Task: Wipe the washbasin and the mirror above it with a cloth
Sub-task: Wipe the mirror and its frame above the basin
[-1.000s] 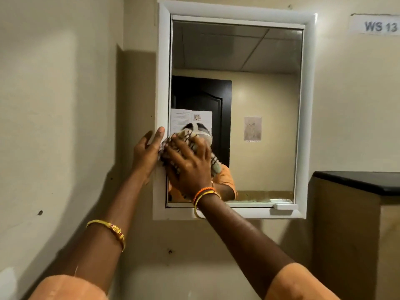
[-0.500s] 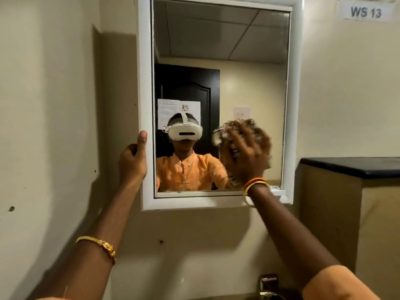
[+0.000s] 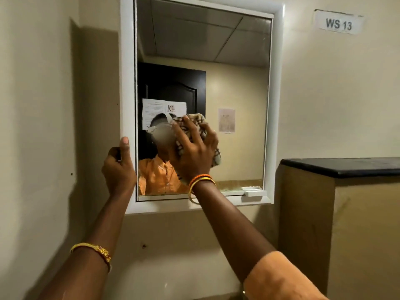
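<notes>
Right hand grip: the right hand (image 3: 192, 152) has its fingers spread and curled over a bunched, beige-and-brown checked cloth (image 3: 195, 124), pressing it flat against the glass.
Cloth position: lower middle of the glass, left of centre.
Left hand grip: the left hand (image 3: 119, 169) clasps the left side of the white-framed rectangular wall mirror (image 3: 201, 40) low down, thumb upright on the front of the frame, fingers wrapped round its outer edge.
Wrists: orange and gold bangles (image 3: 201, 180) on the right, 1 gold bracelet (image 3: 95, 251) on the left.
Sleeves: an orange sleeve (image 3: 279, 278) on the right arm.
Mirror mount: on a cream wall (image 3: 324, 94).
Sign: a white label reading "WS 13" (image 3: 338, 23) at upper right.
Ledge: a black-topped beige counter (image 3: 346, 167) right of the mirror.
Washbasin: out of view.
</notes>
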